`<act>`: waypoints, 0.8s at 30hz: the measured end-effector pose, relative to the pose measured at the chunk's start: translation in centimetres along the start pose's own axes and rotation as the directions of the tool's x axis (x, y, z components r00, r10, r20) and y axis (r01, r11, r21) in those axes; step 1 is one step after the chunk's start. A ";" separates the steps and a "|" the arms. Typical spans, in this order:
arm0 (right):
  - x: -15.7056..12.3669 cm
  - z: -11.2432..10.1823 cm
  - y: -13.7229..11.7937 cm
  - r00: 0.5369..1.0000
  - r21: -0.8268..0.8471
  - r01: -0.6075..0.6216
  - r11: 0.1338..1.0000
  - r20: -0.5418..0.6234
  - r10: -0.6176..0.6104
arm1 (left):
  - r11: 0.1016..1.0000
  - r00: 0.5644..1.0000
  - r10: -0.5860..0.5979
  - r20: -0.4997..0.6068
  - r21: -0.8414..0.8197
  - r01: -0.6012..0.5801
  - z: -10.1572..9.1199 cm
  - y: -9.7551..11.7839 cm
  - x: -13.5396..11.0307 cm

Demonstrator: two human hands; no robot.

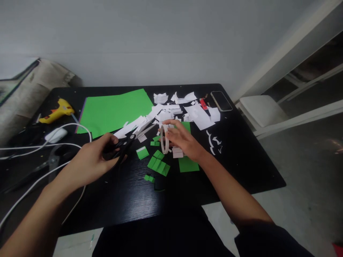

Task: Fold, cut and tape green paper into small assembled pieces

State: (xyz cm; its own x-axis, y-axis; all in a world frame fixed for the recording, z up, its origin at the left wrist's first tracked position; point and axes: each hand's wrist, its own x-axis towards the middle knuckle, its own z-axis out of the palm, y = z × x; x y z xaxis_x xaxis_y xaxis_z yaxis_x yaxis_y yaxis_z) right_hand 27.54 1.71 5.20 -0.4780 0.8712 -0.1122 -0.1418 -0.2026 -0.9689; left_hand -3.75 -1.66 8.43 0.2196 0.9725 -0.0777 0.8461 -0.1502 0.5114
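My left hand [92, 160] is closed round the black handles of a pair of scissors [132, 137], its blades slanting up and to the right. In my right hand [184, 141] a roll of pale tape [167, 143] stands on edge, gripped between thumb and fingers. The blade tips come close to the roll. Below the roll lie small folded green paper pieces [158, 165] on the black table. A green paper strip [189, 165] lies partly under my right hand, beside a small pinkish paper piece [177, 152]. White paper scraps [199, 116] are heaped behind both hands.
A large green sheet [115, 110] covers the back left of the black table [123, 203]. Left of it are a yellow glue gun [60, 110], a white adapter [56, 135] and looping white cables. A phone [221, 101] and a red lighter [203, 104] lie at the back right.
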 end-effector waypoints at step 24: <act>-0.5 0.4 0.6 0.990 -0.254 0.138 0.957 0.052 -0.128 | 0.999 0.998 0.040 0.040 -0.001 -0.040 -1.2 -0.3 -0.4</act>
State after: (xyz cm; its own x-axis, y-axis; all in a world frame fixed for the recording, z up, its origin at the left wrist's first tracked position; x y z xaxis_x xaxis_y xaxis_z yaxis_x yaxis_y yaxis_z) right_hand 27.39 0.98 4.72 -0.5005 0.8654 0.0248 0.0190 0.0396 -0.9990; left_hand -4.68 -1.75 9.31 0.2726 0.9578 -0.0911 0.8361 -0.1890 0.5150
